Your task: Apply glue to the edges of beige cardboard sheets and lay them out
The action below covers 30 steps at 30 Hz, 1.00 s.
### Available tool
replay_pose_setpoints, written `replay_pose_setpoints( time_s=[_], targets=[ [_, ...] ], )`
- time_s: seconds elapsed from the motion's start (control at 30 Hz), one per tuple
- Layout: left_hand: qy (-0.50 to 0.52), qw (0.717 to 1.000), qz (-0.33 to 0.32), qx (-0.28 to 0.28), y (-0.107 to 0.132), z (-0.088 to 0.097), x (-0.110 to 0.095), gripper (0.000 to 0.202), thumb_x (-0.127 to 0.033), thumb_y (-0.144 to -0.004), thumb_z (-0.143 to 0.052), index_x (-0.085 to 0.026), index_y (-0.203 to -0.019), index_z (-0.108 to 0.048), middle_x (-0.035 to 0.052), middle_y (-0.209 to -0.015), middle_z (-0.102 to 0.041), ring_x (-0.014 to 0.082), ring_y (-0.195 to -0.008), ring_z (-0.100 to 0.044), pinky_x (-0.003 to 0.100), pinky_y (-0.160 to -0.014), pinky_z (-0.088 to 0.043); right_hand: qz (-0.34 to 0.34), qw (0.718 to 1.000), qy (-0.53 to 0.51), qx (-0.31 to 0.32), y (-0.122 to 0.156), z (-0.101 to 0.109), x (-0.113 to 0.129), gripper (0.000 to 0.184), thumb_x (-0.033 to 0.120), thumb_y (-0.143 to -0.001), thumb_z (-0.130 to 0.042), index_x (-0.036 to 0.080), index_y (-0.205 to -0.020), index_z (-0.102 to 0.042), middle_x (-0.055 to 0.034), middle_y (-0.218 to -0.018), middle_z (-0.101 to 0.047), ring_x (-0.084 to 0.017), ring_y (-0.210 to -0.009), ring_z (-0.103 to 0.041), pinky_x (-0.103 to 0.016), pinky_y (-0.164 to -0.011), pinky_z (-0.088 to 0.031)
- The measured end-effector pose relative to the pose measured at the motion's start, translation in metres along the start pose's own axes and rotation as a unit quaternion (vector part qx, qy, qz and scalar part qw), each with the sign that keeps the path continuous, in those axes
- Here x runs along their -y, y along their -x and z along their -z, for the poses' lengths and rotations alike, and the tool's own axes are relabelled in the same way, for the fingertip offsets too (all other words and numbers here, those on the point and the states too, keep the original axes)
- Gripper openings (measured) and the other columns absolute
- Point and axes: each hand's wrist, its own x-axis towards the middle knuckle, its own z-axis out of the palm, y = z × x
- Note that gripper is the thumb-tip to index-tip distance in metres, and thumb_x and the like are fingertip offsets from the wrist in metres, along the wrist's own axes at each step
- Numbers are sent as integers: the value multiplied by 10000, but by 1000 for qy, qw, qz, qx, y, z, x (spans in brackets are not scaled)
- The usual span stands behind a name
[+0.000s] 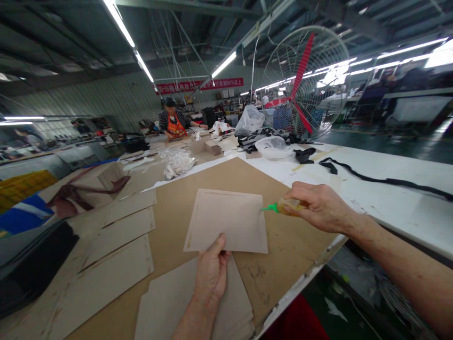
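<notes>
My left hand (212, 271) grips the near edge of a beige cardboard sheet (226, 219), thumb on top and fingers underneath. Glossy glue lines run along the sheet's left and far edges. My right hand (316, 205) is wrapped around a glue bottle (288, 207) of amber liquid, tipped sideways. Its green nozzle (271, 208) points left and meets the sheet's right edge near the far corner. Under my left forearm lies a stack of similar sheets (170, 297) on the brown board (272, 271).
Overlapping cardboard sheets (116, 259) and a dark fabric stack (31, 264) lie to the left. Farther back are plastic bags (177, 163), black scraps (262, 137) and a co-worker (171, 120). A large fan (293, 97) stands behind the white table (382, 167); a black strap (385, 181) crosses it.
</notes>
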Motion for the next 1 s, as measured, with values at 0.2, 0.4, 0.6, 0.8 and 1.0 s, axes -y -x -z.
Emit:
replay_pose_setpoints(
  time_s=[0.2, 0.4, 0.6, 0.8, 1.0],
  targets=[
    [9, 1000, -4, 2, -1, 0, 0, 370, -166, -496, -942, -156, -810, -747, 10, -796, -755, 124, -632, -670, 178, -470, -480, 5, 1000, 16, 1, 1, 2, 2, 189, 311, -1000, -519, 209, -908, -649, -29, -819, -600, -172, -668, -557, -290, -605, -353],
    [19, 1000, -6, 10, 1, -1, 0, 388, -174, -497, -939, -162, -837, -752, 27, -841, -768, 152, -697, -700, 199, -530, -525, 10, 1000, 15, -6, 5, 2, 5, 227, 340, -1026, -490, 200, -975, -661, -45, -849, -599, -179, -673, -557, -298, -617, -363],
    [21, 1000, -1, 2, 1, -1, 0, 374, -172, -476, -944, -151, -791, -743, 18, -791, -759, 135, -649, -685, 186, -501, -503, 28, 999, -14, 27, 6, 3, 10, 219, 318, -1032, -480, 212, -967, -661, -17, -801, -573, -168, -663, -558, -286, -605, -372],
    [19, 1000, -3, 4, -1, -2, 0, 363, -173, -504, -931, -157, -815, -745, 19, -822, -764, 140, -680, -694, 196, -534, -517, 35, 999, 14, 5, 8, 5, 9, 218, 290, -1013, -468, 199, -970, -662, -41, -814, -571, -186, -667, -553, -304, -609, -377],
    [14, 1000, -5, -1, -1, 0, 1, 357, -171, -507, -928, -162, -804, -730, 7, -798, -754, 130, -635, -674, 193, -485, -466, 48, 999, 3, 19, 16, 4, 15, 182, 237, -996, -469, 203, -986, -647, -43, -826, -595, -188, -684, -575, -302, -613, -389]
  ],
)
